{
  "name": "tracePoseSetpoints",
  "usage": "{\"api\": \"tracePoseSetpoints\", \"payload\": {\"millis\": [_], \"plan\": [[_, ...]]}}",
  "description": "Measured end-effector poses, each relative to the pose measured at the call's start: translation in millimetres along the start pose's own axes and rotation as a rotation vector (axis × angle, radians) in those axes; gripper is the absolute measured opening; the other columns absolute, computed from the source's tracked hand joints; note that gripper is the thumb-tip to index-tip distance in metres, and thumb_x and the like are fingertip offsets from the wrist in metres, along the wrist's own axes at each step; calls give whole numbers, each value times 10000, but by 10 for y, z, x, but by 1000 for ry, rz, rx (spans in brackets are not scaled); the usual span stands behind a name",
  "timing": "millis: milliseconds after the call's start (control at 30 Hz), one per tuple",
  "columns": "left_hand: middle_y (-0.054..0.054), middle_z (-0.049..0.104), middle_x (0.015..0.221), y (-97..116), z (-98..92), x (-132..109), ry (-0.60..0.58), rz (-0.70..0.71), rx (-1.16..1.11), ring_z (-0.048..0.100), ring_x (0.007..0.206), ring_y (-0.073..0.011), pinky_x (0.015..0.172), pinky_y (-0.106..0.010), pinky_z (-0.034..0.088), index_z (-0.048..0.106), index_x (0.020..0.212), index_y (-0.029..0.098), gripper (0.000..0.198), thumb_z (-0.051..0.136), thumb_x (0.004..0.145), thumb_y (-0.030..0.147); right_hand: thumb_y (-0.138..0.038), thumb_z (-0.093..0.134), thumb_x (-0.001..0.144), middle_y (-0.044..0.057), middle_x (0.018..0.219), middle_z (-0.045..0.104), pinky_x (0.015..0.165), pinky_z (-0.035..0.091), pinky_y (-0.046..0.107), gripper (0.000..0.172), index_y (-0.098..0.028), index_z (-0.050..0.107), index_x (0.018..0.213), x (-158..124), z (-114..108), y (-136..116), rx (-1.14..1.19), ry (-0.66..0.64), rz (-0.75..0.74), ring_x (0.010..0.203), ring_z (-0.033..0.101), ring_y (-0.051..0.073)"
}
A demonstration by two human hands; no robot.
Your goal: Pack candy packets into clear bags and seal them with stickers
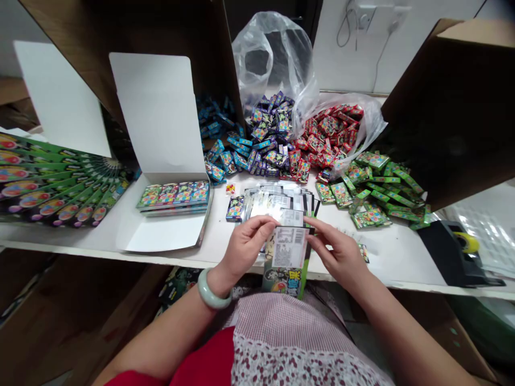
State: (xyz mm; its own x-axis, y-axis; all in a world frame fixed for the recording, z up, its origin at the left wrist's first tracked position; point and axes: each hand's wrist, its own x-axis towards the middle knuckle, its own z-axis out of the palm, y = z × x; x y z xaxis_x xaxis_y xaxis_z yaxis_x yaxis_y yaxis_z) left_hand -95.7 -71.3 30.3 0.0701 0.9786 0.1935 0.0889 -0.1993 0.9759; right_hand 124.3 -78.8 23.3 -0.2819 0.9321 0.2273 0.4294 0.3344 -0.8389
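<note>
My left hand (pixel 246 244), a pale jade bangle on its wrist, and my right hand (pixel 340 252) both pinch the top of a flat green printed packet (pixel 288 257) at the table's front edge. The packet shows its white barcode back and hangs down past the edge. Just behind it lies a fanned row of similar flat packets (pixel 277 201). One small blue box (pixel 234 208) rests to the left of that row.
Heaps of small boxes lie behind: blue (pixel 223 153), purple (pixel 269 134), red in a plastic bag (pixel 328 139), green (pixel 372 187). An open white carton (pixel 161 230) holds packed rows at left. Flat green cartons (pixel 48 182) fan out far left; a tape dispenser (pixel 458 252) sits right.
</note>
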Motion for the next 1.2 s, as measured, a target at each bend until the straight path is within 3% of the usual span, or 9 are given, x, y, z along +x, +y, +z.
{"api": "tracePoseSetpoints", "payload": {"millis": [167, 333, 400, 533, 700, 833, 1000, 1200], "plan": [[-36, 704, 857, -43, -37, 10, -7, 1, 22, 631, 781, -141, 710, -262, 524, 690, 873, 184, 131, 598, 874, 277, -338, 567, 909, 5, 792, 636, 576, 510, 287, 215, -261, 610, 1105, 28, 53, 72, 116, 39, 29, 615, 590, 138], [-60, 720, 915, 5, -66, 7, -24, 79, 40, 655, 895, -171, 845, -329, 542, 706, 845, 183, 129, 597, 877, 245, -283, 579, 898, 53, 890, 665, 775, 522, 351, 102, -239, 664, 861, 149, -13, -18, 64, 35, -70, 875, 628, 195], [-64, 728, 958, 38, -62, 19, -22, 60, -29, 664, 942, -177, 882, -340, 543, 703, 855, 182, 105, 610, 868, 231, -278, 614, 872, 50, 911, 654, 723, 531, 328, 48, -242, 646, 870, 215, -33, -60, 184, 55, -21, 893, 627, 193], [-57, 744, 941, 73, -66, 22, -31, -59, -178, 698, 852, -161, 757, -304, 585, 644, 1091, 199, 258, 642, 834, 209, -293, 659, 841, 22, 869, 628, 555, 516, 256, 202, -264, 598, 1031, 268, -40, -99, 413, 14, 137, 766, 621, 159], [-63, 732, 927, 104, -89, 21, -60, 3, -160, 687, 907, -182, 839, -339, 578, 682, 845, 182, 80, 695, 774, 216, -313, 674, 834, 65, 993, 616, 703, 533, 292, 119, -220, 601, 822, 251, -75, -200, 204, -79, 19, 956, 599, 193], [-41, 702, 811, 170, -66, 89, -35, -60, -138, 657, 755, -149, 700, -291, 566, 657, 805, 177, 86, 686, 769, 250, -316, 673, 817, 41, 882, 625, 677, 510, 290, 134, -218, 593, 862, 354, -82, -293, 243, -87, 101, 821, 602, 168], [-26, 651, 737, 219, -40, 163, -38, -99, -130, 595, 671, -126, 624, -261, 513, 615, 730, 168, 92, 688, 721, 224, -310, 686, 769, 13, 760, 627, 592, 473, 270, 138, -203, 604, 797, 503, -90, -331, 350, -215, 224, 667, 571, 139], [-51, 680, 816, 196, -203, 176, -217, -32, -90, 632, 782, -155, 746, -308, 536, 635, 727, 171, 86, 640, 802, 214, -308, 588, 885, 49, 833, 637, 684, 488, 311, 152, -212, 606, 769, 431, -124, -348, 174, -264, 42, 799, 596, 177]]}}
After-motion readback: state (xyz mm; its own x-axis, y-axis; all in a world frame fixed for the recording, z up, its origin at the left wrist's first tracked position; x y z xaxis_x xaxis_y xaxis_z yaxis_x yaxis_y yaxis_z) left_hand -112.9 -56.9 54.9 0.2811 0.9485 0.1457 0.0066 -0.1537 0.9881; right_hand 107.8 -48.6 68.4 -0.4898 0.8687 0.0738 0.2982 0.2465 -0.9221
